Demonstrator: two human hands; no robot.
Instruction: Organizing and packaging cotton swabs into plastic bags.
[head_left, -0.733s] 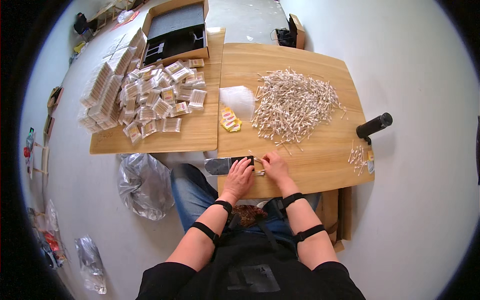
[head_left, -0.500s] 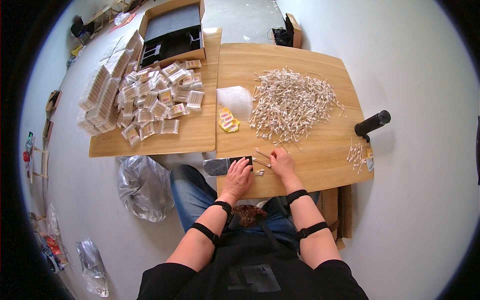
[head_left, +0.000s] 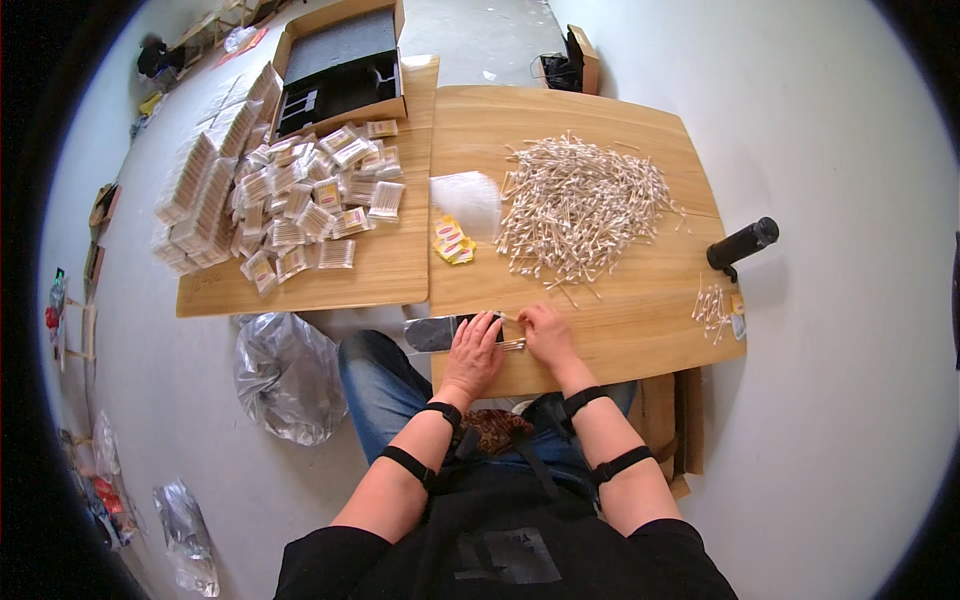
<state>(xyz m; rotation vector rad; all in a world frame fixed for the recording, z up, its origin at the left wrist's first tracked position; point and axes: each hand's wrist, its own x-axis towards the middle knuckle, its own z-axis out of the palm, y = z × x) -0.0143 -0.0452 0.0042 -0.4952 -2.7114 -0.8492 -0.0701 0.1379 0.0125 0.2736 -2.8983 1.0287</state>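
Observation:
My left hand (head_left: pixel 474 352) lies with fingers stretched out over a flat black piece (head_left: pixel 463 322) near the front edge of the right table. A clear plastic sleeve (head_left: pixel 428 335) sticks out to its left, past the table's edge. Right beside it, my right hand (head_left: pixel 547 333) is closed in a pinch on cotton swabs, their tips partly hidden by the fingers. A few other cotton swabs (head_left: pixel 513 345) show their white ends between the two hands. Farther off lies a large loose heap of cotton swabs (head_left: pixel 585 205).
Yellow-and-white cards (head_left: pixel 452 240) lie beside a stack of clear bags (head_left: pixel 468 200). Filled swab packets (head_left: pixel 318 215) pile up on the left table, beside stacked packs (head_left: pixel 200 180) and an open box (head_left: pixel 340 80). A black cylinder (head_left: pixel 744 245) stands at the right edge, near loose swabs (head_left: pixel 711 308).
My right hand has moved left, closer to my left hand, bringing the pinched cotton swabs to the black piece. My left hand stays in place.

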